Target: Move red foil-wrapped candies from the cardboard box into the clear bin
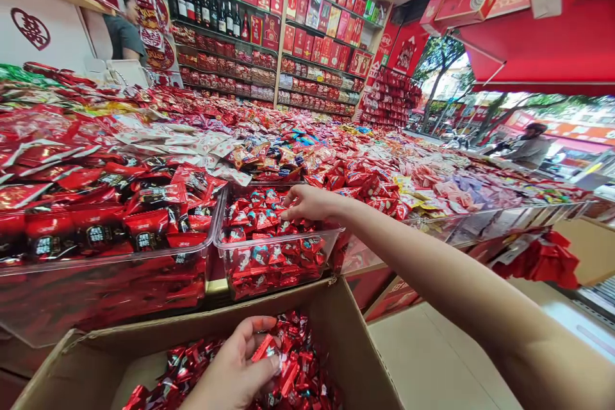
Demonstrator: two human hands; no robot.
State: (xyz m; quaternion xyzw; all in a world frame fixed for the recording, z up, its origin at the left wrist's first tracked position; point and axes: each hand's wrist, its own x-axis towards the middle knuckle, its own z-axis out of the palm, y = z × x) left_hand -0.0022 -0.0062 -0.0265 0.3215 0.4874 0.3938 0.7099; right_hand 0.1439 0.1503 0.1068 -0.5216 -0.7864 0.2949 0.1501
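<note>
My left hand [240,359] is inside an open cardboard box [365,359], its thumb and fingers curled round a red wrapped candy [266,347]. More red candies [307,368] lie loose in the box below and beside it. My right hand [307,203] reaches into a clear plastic bin [278,240] of red and teal wrapped candies [262,218] just beyond the box. Its fingers are bent down onto the candies at the bin's right part; whether anything is between the fingertips is hidden.
To the left stands a larger clear bin [115,261] heaped with red and black packets. Piled sweets cover the long display behind. Shelves [230,38] hold bottles and red boxes. One person [125,32] is at the back left, another [528,144] outside at right.
</note>
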